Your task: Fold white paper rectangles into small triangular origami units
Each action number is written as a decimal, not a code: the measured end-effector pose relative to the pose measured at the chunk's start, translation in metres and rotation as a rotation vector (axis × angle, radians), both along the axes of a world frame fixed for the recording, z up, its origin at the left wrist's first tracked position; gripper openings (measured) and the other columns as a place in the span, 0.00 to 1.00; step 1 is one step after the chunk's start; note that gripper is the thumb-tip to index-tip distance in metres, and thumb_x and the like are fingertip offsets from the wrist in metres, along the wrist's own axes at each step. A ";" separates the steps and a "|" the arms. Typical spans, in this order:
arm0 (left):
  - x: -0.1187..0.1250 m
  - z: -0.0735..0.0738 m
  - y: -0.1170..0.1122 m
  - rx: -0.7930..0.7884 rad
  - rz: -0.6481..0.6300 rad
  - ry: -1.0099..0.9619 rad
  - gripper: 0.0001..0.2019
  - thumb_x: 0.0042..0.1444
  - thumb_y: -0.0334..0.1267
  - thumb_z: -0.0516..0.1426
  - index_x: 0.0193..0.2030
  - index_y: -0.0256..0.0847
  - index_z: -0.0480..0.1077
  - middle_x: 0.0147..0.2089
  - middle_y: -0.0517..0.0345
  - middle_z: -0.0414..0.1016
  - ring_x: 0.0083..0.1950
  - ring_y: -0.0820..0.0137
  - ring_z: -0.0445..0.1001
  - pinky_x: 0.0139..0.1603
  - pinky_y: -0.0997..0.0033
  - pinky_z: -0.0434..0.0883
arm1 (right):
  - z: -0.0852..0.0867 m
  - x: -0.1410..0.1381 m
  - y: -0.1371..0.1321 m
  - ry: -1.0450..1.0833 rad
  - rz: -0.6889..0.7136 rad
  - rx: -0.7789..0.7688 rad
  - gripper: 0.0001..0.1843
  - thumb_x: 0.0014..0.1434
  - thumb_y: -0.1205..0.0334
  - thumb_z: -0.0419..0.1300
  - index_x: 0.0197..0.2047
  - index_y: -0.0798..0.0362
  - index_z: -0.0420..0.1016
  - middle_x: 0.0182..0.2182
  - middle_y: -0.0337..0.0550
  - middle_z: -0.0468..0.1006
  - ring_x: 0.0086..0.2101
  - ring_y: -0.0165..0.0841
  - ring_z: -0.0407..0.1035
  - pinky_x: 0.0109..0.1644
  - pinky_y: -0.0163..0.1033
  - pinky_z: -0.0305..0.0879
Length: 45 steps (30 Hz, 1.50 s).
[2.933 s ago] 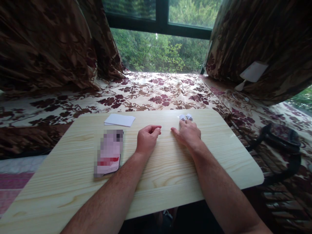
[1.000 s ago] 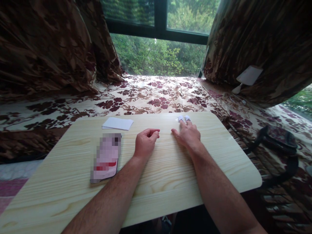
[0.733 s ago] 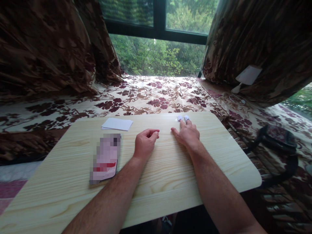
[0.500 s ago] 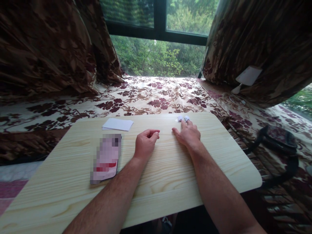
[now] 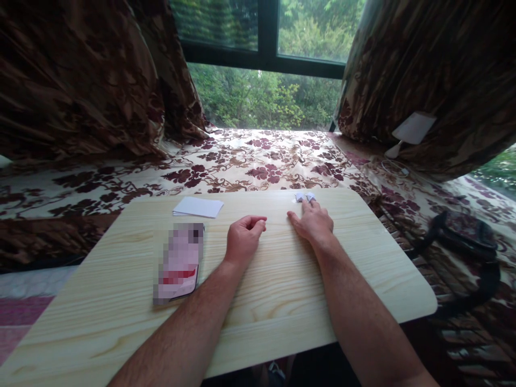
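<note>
My right hand [image 5: 314, 221] lies palm down near the table's far edge, thumb spread to the left. Its fingertips reach two small folded white paper pieces [image 5: 305, 197] side by side, touching or nearly touching them. Closer to the middle, my left hand [image 5: 244, 236] rests on its side with fingers curled and thumb pressed against them. Whatever it may hold is hidden. Left of that hand lies a phone [image 5: 179, 263], pinkish and blurred by pixelation. Beyond the phone is a small stack of white paper sheets [image 5: 198, 206].
The pale wood-grain table [image 5: 282, 317] has rounded corners. Behind it spreads a floral-covered ledge [image 5: 258, 156] below a window, with patterned curtains on both sides. A white lamp [image 5: 414, 128] stands at the back right. A dark strapped object [image 5: 463, 236] is beside the table's right edge.
The whole view has shifted slightly, so the table and hands appear a little further right and lower. Both hands keep the same pose, and the papers stay in place on the table.
</note>
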State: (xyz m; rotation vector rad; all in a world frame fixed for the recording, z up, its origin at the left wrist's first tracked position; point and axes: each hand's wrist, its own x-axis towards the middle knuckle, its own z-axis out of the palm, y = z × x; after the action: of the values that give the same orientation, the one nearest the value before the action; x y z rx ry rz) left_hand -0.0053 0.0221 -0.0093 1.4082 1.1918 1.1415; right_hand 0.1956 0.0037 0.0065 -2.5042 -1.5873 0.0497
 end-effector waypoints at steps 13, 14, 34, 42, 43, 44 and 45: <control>0.004 0.000 -0.005 0.051 0.002 0.050 0.12 0.53 0.42 0.59 0.37 0.37 0.80 0.27 0.57 0.77 0.26 0.74 0.67 0.28 0.74 0.63 | -0.015 -0.021 0.000 0.222 0.337 0.328 0.11 0.61 0.57 0.55 0.32 0.50 0.75 0.33 0.43 0.78 0.36 0.36 0.72 0.44 0.40 0.63; 0.005 0.000 -0.005 0.067 -0.005 0.066 0.12 0.53 0.42 0.59 0.37 0.37 0.80 0.27 0.57 0.77 0.26 0.74 0.67 0.29 0.74 0.64 | -0.017 -0.025 0.001 0.237 0.381 0.339 0.10 0.61 0.57 0.56 0.30 0.50 0.74 0.32 0.42 0.78 0.35 0.36 0.71 0.42 0.39 0.62; -0.003 0.021 -0.006 0.244 0.058 0.344 0.09 0.55 0.39 0.59 0.40 0.41 0.79 0.35 0.55 0.81 0.36 0.69 0.77 0.41 0.70 0.73 | -0.027 -0.023 0.002 0.405 0.405 0.483 0.07 0.55 0.58 0.59 0.31 0.49 0.77 0.29 0.39 0.79 0.28 0.33 0.69 0.36 0.39 0.61; -0.092 0.056 0.061 0.245 0.153 0.602 0.09 0.52 0.36 0.61 0.40 0.40 0.80 0.39 0.55 0.82 0.38 0.68 0.78 0.43 0.71 0.74 | -0.027 -0.020 0.002 0.414 0.398 0.451 0.07 0.55 0.59 0.58 0.31 0.49 0.78 0.29 0.40 0.80 0.29 0.34 0.70 0.36 0.39 0.61; -0.105 0.057 0.070 0.242 0.176 0.634 0.09 0.52 0.35 0.61 0.40 0.40 0.80 0.39 0.55 0.82 0.38 0.68 0.78 0.42 0.71 0.74 | -0.027 -0.020 0.002 0.411 0.397 0.445 0.07 0.55 0.59 0.58 0.31 0.49 0.78 0.29 0.40 0.80 0.29 0.34 0.70 0.36 0.39 0.61; -0.117 0.057 0.079 0.246 0.185 0.673 0.10 0.52 0.35 0.61 0.41 0.40 0.80 0.40 0.55 0.82 0.39 0.68 0.78 0.43 0.71 0.74 | -0.027 -0.020 0.003 0.411 0.394 0.440 0.07 0.55 0.59 0.58 0.31 0.48 0.78 0.29 0.40 0.80 0.29 0.34 0.70 0.36 0.39 0.61; -0.127 0.057 0.088 0.245 0.186 0.722 0.10 0.51 0.34 0.62 0.41 0.41 0.80 0.41 0.55 0.82 0.40 0.67 0.78 0.45 0.71 0.73 | -0.027 -0.020 0.003 0.414 0.388 0.436 0.07 0.55 0.59 0.59 0.31 0.48 0.78 0.29 0.39 0.80 0.29 0.34 0.70 0.36 0.39 0.61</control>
State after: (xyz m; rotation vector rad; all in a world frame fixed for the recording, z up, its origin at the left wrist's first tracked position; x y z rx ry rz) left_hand -0.1328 0.1098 0.0475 2.0273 1.7513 0.9425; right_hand 0.1753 0.0068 -0.0207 -1.7074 -1.6576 0.2291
